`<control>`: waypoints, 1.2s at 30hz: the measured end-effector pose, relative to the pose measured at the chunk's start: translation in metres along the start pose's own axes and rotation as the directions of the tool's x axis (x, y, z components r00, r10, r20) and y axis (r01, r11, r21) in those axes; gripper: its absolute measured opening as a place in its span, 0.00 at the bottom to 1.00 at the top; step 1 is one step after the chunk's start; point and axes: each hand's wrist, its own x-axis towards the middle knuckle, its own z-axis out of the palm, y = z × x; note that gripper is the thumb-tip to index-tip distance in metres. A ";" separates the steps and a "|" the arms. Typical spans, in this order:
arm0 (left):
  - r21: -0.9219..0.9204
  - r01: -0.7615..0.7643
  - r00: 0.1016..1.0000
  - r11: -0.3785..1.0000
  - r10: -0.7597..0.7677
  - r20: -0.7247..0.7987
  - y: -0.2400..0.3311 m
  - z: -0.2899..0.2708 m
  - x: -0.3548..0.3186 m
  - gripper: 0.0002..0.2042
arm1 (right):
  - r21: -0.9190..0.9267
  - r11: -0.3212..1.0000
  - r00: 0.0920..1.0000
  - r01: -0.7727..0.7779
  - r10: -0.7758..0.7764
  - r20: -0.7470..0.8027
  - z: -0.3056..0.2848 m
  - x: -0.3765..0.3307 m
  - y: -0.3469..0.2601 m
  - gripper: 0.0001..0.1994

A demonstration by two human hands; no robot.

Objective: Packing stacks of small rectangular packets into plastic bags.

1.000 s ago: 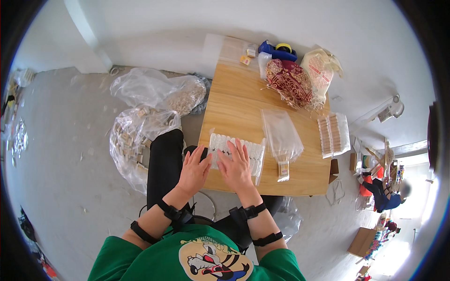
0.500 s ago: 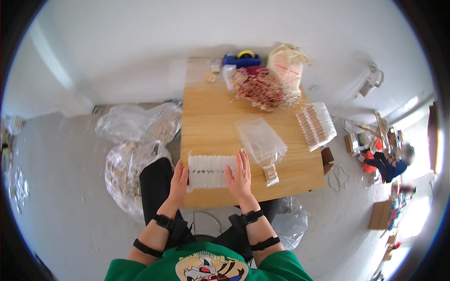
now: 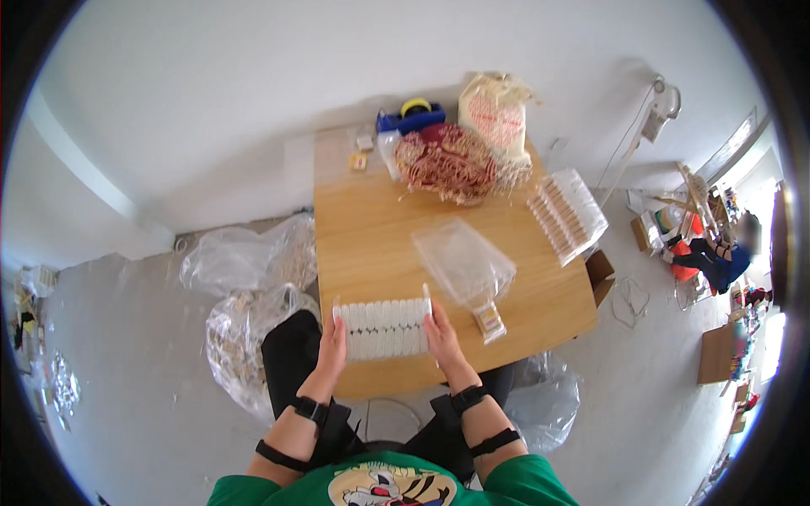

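Observation:
A white ribbed pack (image 3: 384, 341), made of narrow white pieces side by side with a dark line across the middle, is at the near edge of the wooden table (image 3: 363, 236). My left hand (image 3: 332, 347) grips its left end and my right hand (image 3: 444, 339) its right end, fingers closed along the sides. Whether the pack rests on the wood or is slightly raised, I cannot tell. Just beyond my right hand lie flat clear plastic bags (image 3: 464, 257). A small pale packet with a yellowish label (image 3: 489, 322) sits at their near end.
Behind are a red bundle of tan strings (image 3: 447, 169), a cream cloth bag (image 3: 496, 122) and a blue tape dispenser (image 3: 409, 118). A clear pack of brown-striped pieces (image 3: 567, 217) lies at the right edge. Filled plastic sacks (image 3: 245, 329) stand on the floor left. A person (image 3: 717, 257) sits far right.
My right hand has moved from on top of the pack to its right end. Both hands now hold it by the ends. The view has shifted somewhat.

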 end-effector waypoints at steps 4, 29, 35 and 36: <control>-0.179 0.176 0.984 0.968 -0.176 0.017 -0.021 -0.024 -0.009 0.32 | -0.531 0.842 0.988 0.093 -0.143 -0.054 0.004 -0.017 -0.005 0.23; -0.012 -0.390 0.780 0.921 0.337 0.527 0.189 0.041 -0.104 0.50 | 0.743 0.437 0.862 -0.507 0.267 0.431 0.024 -0.050 -0.083 0.33; -0.104 0.016 0.899 0.994 0.031 0.436 0.152 -0.004 -0.080 0.50 | 0.748 0.565 0.936 -0.348 0.247 0.249 -0.011 -0.032 -0.045 0.33; -0.068 0.134 0.918 0.989 -0.098 0.384 0.144 -0.015 -0.076 0.50 | 0.613 0.694 0.925 -0.378 0.255 0.281 -0.007 -0.030 -0.053 0.33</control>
